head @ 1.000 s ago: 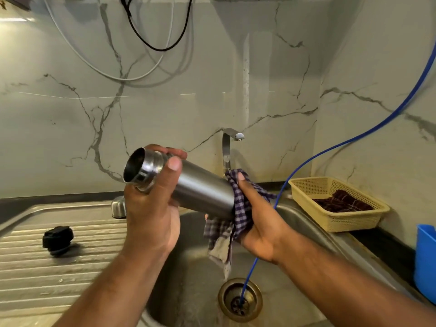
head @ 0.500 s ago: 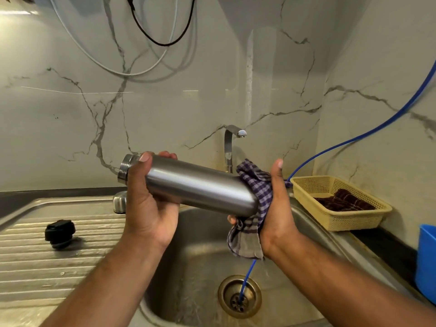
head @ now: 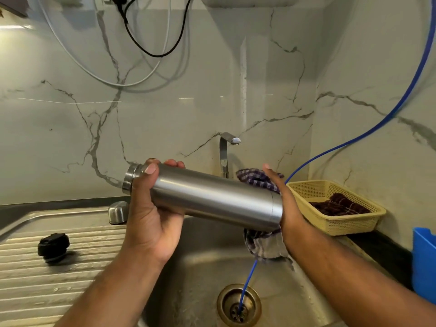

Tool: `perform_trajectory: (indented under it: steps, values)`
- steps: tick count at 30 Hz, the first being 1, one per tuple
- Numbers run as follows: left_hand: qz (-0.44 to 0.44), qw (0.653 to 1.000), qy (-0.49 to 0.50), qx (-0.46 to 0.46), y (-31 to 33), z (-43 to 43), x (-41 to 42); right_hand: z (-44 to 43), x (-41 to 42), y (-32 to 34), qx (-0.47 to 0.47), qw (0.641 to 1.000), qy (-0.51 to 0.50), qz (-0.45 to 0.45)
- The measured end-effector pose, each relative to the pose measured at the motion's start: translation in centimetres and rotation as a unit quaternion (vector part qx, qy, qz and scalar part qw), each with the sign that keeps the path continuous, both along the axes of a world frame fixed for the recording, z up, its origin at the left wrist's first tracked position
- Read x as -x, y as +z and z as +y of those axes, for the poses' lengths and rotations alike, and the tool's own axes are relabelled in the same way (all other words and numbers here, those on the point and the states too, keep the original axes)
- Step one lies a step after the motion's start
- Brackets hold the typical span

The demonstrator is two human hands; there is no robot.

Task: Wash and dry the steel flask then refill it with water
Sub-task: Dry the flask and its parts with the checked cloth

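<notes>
- Presently held almost level above the sink (head: pixel 188 286): steel flask (head: pixel 212 197), uncapped mouth to the left, base to the right and a little lower.
- Gripped just below the neck by the left hand (head: pixel 151 215), thumb across the front, fingers curled over the top.
- Cupped at the base by the right hand (head: pixel 291 208), pressing a checked cloth (head: pixel 258 180) onto the steel; thumb upright, fingers hidden behind.
- Likely to slip if twisted quickly, given smooth and possibly damp steel; then a fall into the sink.
- Could snag the blue tube (head: pixel 354 142) leading into the drain (head: pixel 238 305), just under the cloth's hanging end.
- Might stay wet inside; interior not visible from here.
- Off the flask, well apart on the drainboard (head: pixel 70 284): black cap (head: pixel 53 247).
- In the yellow basket (head: pixel 335 223) on the counter: one dark cloth (head: pixel 339 205).
- At the right edge: blue container (head: pixel 424 256), contents out of view.
</notes>
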State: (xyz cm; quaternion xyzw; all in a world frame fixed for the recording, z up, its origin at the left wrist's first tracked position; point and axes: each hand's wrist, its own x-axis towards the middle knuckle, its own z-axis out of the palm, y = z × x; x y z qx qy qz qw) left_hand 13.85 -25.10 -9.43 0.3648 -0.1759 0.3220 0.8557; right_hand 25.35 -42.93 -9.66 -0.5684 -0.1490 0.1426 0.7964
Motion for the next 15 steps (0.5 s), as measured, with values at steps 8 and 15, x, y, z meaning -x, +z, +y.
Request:
perform_trajectory:
  steps: [8,15]
  values:
    - [0.12,0.972,0.065,-0.192,-0.3,-0.5,0.4,-0.3,1.7,1.0,0.371,0.816,0.307,-0.321]
    - [0.164,0.955,0.081,-0.232,-1.3,-2.6,-0.1,2.4,2.1,-1.3,0.26,0.854,0.126,-0.432]
